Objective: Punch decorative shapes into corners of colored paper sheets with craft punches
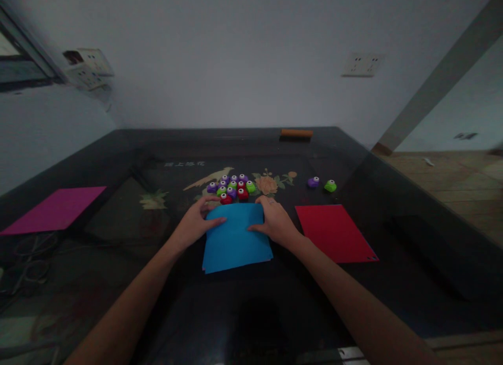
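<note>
Blue paper (238,239) lies in front of me, its near corners showing more than one layer. My left hand (200,218) grips its far left corner, thumb on top and fingers beyond the edge. At the far right corner my right hand (275,218) pinches the paper the same way, a ring on one finger. Just past the paper's far edge sits a cluster of small eyeball-topped toys in purple, green and red, among them a red toy (226,199) close to my left fingers. A sheet of red paper (334,233) rests right of my right hand.
The dark glossy table (165,302) has printed flowers and a bird. Magenta paper (58,209) lies at the left. A purple toy (313,182) and a green toy (330,186) stand apart at the right. Near the wall is an orange-brown bar (296,133).
</note>
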`<state>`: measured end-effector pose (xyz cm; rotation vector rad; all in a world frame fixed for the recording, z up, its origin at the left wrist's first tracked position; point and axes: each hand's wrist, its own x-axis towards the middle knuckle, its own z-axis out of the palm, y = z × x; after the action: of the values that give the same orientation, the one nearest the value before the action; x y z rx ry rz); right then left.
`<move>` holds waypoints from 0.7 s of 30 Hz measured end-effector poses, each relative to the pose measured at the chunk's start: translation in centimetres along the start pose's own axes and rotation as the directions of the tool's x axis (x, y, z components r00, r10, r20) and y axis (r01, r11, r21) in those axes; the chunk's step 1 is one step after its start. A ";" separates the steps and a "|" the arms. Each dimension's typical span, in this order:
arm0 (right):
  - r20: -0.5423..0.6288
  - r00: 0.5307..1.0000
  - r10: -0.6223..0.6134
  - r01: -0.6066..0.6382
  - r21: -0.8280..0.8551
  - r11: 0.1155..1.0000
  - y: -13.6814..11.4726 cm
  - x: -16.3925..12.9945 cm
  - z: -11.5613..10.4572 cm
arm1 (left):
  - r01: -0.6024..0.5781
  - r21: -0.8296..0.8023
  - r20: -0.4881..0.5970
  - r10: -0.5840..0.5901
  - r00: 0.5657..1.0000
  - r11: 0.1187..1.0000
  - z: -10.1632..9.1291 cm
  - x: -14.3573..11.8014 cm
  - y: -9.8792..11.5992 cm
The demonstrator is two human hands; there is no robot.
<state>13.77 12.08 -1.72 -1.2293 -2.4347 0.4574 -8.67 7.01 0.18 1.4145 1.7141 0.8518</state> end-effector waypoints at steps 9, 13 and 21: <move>-0.057 0.988 0.142 -0.123 0.258 0.958 -0.2 -0.2 0.2 | 0.148 -0.024 0.117 -0.145 0.983 0.989 -1.3 -0.1 -0.2; -0.039 0.977 0.211 -0.147 0.594 0.791 0.2 0.0 -0.5 | 0.180 -0.145 0.119 -0.164 0.979 0.973 -1.5 -0.2 -0.3; 0.231 0.961 0.151 -0.276 0.799 0.534 0.6 -0.3 -2.3 | 0.117 -0.435 -0.023 -0.141 0.990 0.893 -1.1 -0.5 0.2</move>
<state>15.38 12.44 -0.04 -1.0374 -1.7038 1.5959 -9.45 6.46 0.93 0.9743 1.5152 1.1219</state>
